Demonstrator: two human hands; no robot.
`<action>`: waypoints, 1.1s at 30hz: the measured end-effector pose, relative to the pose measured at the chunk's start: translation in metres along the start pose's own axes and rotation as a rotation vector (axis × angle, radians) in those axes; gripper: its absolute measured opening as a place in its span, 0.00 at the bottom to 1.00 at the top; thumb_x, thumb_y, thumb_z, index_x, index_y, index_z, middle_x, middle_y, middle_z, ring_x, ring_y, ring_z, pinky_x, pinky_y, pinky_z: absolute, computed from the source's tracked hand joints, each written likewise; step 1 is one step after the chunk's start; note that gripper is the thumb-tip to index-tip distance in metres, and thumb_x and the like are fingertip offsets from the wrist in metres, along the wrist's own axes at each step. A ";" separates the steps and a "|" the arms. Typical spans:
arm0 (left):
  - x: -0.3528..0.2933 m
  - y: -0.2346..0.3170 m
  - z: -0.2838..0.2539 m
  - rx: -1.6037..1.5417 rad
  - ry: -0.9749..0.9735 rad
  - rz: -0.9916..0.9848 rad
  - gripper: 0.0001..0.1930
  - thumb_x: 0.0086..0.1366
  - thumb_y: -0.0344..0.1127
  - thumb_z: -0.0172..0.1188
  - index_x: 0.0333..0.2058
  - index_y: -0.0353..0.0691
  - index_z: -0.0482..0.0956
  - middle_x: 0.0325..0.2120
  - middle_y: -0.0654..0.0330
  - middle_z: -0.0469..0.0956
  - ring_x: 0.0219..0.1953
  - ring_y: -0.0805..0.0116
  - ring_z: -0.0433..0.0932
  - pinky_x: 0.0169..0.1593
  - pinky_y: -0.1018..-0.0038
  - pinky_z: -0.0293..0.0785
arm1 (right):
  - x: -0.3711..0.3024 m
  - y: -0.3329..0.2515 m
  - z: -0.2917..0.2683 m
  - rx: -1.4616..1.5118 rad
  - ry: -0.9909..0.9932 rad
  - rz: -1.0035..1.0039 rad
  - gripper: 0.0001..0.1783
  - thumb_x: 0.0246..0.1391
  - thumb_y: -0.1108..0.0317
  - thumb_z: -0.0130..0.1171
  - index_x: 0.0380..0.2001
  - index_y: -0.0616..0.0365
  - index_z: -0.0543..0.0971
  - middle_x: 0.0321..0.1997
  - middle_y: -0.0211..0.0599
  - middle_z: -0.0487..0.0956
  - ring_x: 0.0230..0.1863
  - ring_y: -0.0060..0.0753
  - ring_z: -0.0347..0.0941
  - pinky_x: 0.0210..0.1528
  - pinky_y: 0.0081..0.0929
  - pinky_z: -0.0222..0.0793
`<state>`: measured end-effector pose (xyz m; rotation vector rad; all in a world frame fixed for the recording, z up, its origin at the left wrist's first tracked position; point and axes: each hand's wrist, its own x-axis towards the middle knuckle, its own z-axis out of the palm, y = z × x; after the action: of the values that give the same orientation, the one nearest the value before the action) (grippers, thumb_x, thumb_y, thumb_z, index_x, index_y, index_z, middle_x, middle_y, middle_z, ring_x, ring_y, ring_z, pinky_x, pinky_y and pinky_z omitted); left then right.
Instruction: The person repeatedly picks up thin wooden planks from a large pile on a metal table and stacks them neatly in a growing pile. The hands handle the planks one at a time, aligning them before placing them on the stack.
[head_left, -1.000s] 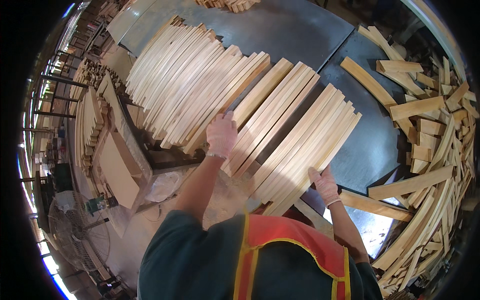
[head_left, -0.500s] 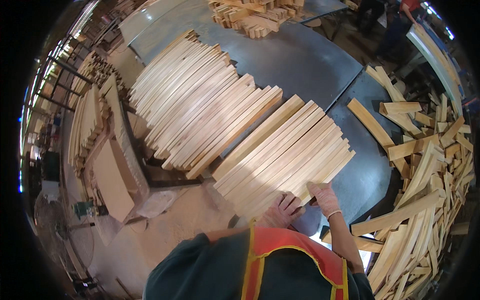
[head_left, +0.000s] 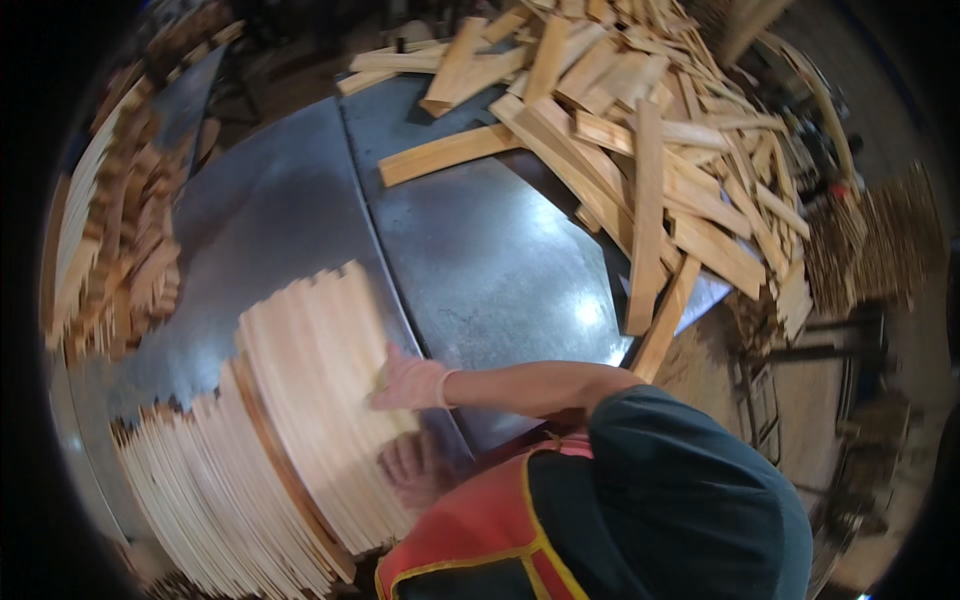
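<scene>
A row of pale wooden strips (head_left: 325, 370) lies side by side on the dark metal table (head_left: 270, 215). My right hand (head_left: 415, 382), in a light knit glove, rests against the row's right side with its thumb and fingers apart. Close to my body, my left hand (head_left: 410, 465) lies with spread fingers at the near right part of the same strips; it is somewhat blurred. A darker brown strip (head_left: 285, 460) runs between this row and a larger row of strips (head_left: 200, 495) farther left.
Loose wooden pieces (head_left: 650, 150) are heaped across the table's far right, some jutting over its edge. One single piece (head_left: 445, 155) points left from the heap. Stacked wood (head_left: 125, 240) stands at the far left. A seam (head_left: 375, 230) crosses the tabletop.
My view has swung to the right, bringing the loose heap to the top middle. Both hands stay at the smaller row, which now sits closer against the larger one.
</scene>
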<state>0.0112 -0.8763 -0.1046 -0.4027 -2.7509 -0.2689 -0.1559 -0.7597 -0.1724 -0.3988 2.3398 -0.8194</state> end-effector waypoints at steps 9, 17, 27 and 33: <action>-0.026 -0.089 -0.035 0.398 -0.296 -0.119 0.26 0.63 0.39 0.59 0.60 0.40 0.75 0.53 0.51 0.78 0.60 0.47 0.74 0.66 0.53 0.67 | -0.126 -0.049 -0.139 0.481 0.271 0.035 0.46 0.54 0.51 0.64 0.72 0.58 0.61 0.63 0.56 0.79 0.63 0.55 0.77 0.65 0.41 0.72; 0.053 0.018 -0.058 -0.201 -0.475 -0.081 0.37 0.59 0.40 0.67 0.65 0.32 0.70 0.64 0.39 0.70 0.67 0.35 0.66 0.72 0.47 0.60 | -0.430 0.270 -0.121 0.944 1.629 0.693 0.41 0.60 0.54 0.65 0.69 0.69 0.67 0.46 0.44 0.79 0.46 0.37 0.80 0.46 0.33 0.77; 0.106 0.221 -0.065 -0.475 -0.830 0.036 0.36 0.69 0.53 0.58 0.72 0.48 0.65 0.69 0.47 0.68 0.69 0.46 0.68 0.71 0.56 0.65 | -0.425 0.326 -0.106 2.034 0.850 -0.059 0.17 0.69 0.70 0.56 0.58 0.63 0.75 0.54 0.44 0.82 0.57 0.44 0.80 0.64 0.39 0.77; 0.097 0.160 -0.114 -0.687 -0.912 0.021 0.30 0.70 0.43 0.57 0.69 0.45 0.69 0.64 0.47 0.73 0.60 0.48 0.78 0.64 0.59 0.73 | -0.377 0.182 -0.062 2.089 0.748 0.020 0.21 0.64 0.70 0.67 0.57 0.48 0.75 0.46 0.28 0.81 0.45 0.26 0.78 0.43 0.28 0.81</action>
<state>0.0085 -0.7289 0.0576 -0.9056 -3.4320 -1.3264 0.0774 -0.4194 -0.0794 0.9269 0.7155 -2.9147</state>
